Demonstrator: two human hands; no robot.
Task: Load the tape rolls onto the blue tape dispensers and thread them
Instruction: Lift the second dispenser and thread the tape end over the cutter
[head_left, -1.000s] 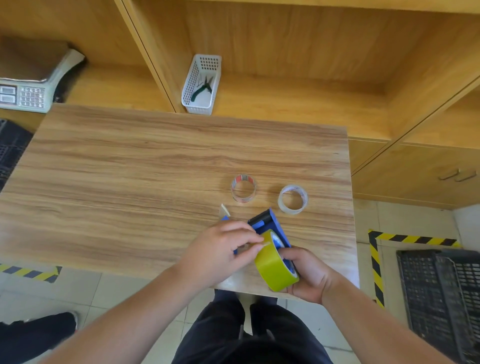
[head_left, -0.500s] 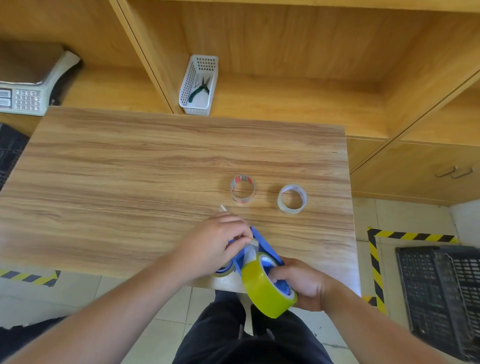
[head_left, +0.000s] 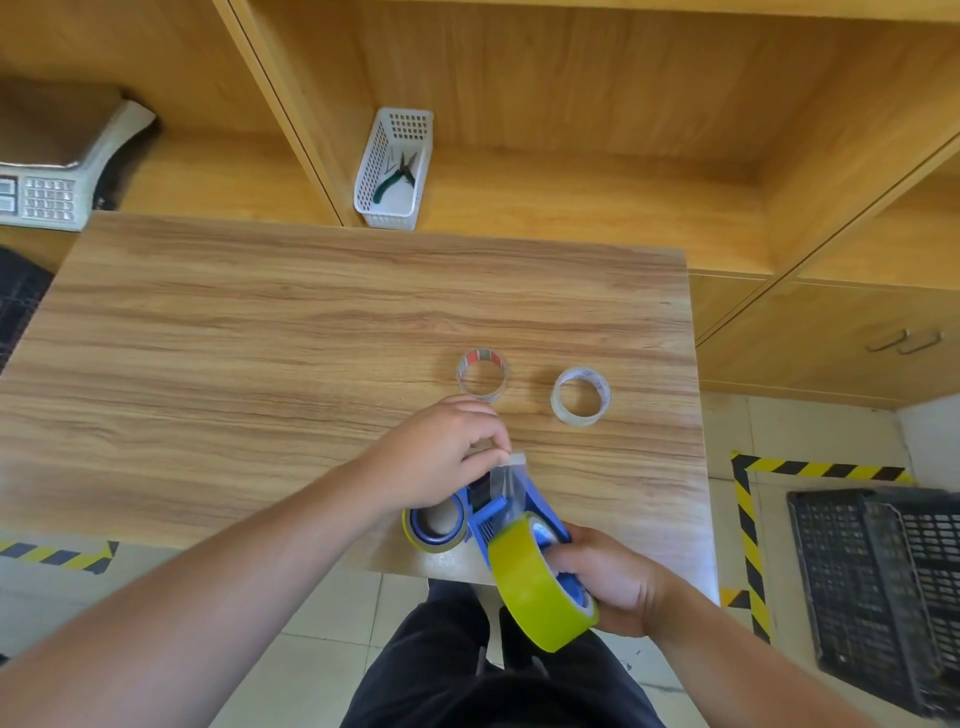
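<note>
My right hand (head_left: 613, 582) grips a blue tape dispenser (head_left: 511, 512) with a yellow-green tape roll (head_left: 535, 582) mounted on it, held over the table's near edge. My left hand (head_left: 441, 452) pinches the free end of the clear tape strip (head_left: 511, 470), stretched up from the roll over the dispenser's front. A second blue dispenser carrying a roll (head_left: 434, 525) lies on the table under my left hand, partly hidden. Two clear tape rolls lie flat further back: one with a red-printed core (head_left: 482, 374) and one plain (head_left: 581, 396).
The wooden table (head_left: 260, 364) stands against wooden shelving. A white basket (head_left: 395, 171) with pliers sits on the shelf behind. A weighing scale (head_left: 57, 176) is at far left. A black crate (head_left: 883, 587) stands on the floor at right, beside hazard-striped floor tape.
My left hand has pulled the tape end up and away from the roll, lengthening the strip. The dispenser in my right hand has tilted and come nearer to me.
</note>
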